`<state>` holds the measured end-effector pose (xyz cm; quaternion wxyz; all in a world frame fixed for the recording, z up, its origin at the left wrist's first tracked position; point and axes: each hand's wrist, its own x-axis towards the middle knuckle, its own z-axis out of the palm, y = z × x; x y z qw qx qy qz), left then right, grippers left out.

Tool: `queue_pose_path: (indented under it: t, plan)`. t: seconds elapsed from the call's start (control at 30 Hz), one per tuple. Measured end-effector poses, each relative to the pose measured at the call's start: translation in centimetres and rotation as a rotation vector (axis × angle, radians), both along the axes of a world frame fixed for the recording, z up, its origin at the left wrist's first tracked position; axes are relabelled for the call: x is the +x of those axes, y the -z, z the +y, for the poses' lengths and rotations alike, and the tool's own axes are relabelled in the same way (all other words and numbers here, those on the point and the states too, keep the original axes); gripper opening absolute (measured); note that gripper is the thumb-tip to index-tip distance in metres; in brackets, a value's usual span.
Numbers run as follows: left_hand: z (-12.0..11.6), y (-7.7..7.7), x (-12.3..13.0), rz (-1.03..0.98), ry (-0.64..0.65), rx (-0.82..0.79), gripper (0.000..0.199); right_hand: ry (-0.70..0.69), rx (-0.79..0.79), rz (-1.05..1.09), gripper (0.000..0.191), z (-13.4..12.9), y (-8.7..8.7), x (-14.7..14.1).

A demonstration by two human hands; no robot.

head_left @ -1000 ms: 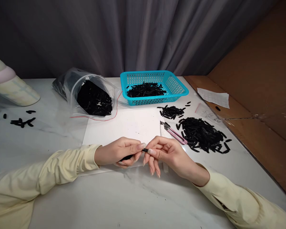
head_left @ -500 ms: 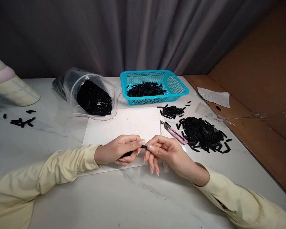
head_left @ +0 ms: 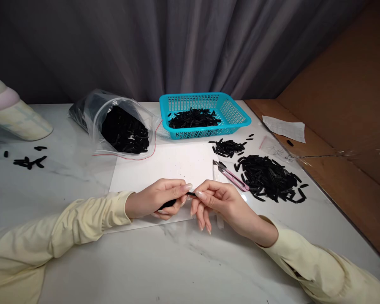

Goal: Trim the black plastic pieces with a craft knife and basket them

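Between the fingertips of both hands is a small, narrow black piece (head_left: 191, 194); its exact kind does not show. My left hand (head_left: 167, 196) pinches its left end and keeps more black material (head_left: 167, 204) curled under the fingers. On the other end, the thumb and forefinger of my right hand (head_left: 217, 200) are closed, the remaining fingers hanging loosely. Beneath the hands lies a white sheet (head_left: 158, 171) with a few dark specks. Pink-handled thread snips (head_left: 234, 176) rest just beyond my right hand, beside a large heap of short black strips (head_left: 270, 179).
A clear zip bag (head_left: 123, 131) full of black pieces lies open at the back left. Behind the sheet stands a blue basket (head_left: 205, 131) holding more. There is a smaller pile (head_left: 229, 147), loose pieces (head_left: 30, 162) at left, a pastel tumbler (head_left: 22, 118), and a cardboard wall (head_left: 345, 84).
Almost nothing differs. Both hands stay in the same pinch, with only a tiny shift of the fingertips around the black piece.
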<state>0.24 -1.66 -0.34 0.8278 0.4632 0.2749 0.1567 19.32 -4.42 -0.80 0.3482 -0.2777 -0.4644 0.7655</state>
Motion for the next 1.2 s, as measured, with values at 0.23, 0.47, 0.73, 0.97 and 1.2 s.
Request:
queue_pose_path:
  t: [0.23,0.47,0.73,0.97,1.2]
  plan:
    - [0.03,0.02,-0.06,0.018,-0.004,0.022,0.031,0.040,0.023,-0.038,0.015,-0.04,-0.19,-0.12]
    - [0.05,0.02,0.38,0.096,-0.092,0.057,0.030,0.106,0.057,-0.073,0.012,0.18,-0.17,0.01]
    - [0.04,-0.08,0.23,0.107,-0.071,0.078,0.026,0.152,0.058,-0.093,0.014,0.13,-0.12,0.06]
    - [0.04,0.05,0.01,0.109,-0.082,0.078,0.017,0.194,0.032,-0.124,0.020,0.08,-0.19,0.15]
    - [0.18,0.09,-0.01,0.134,-0.100,0.102,0.016,0.190,0.058,-0.149,0.019,0.10,-0.31,0.19]
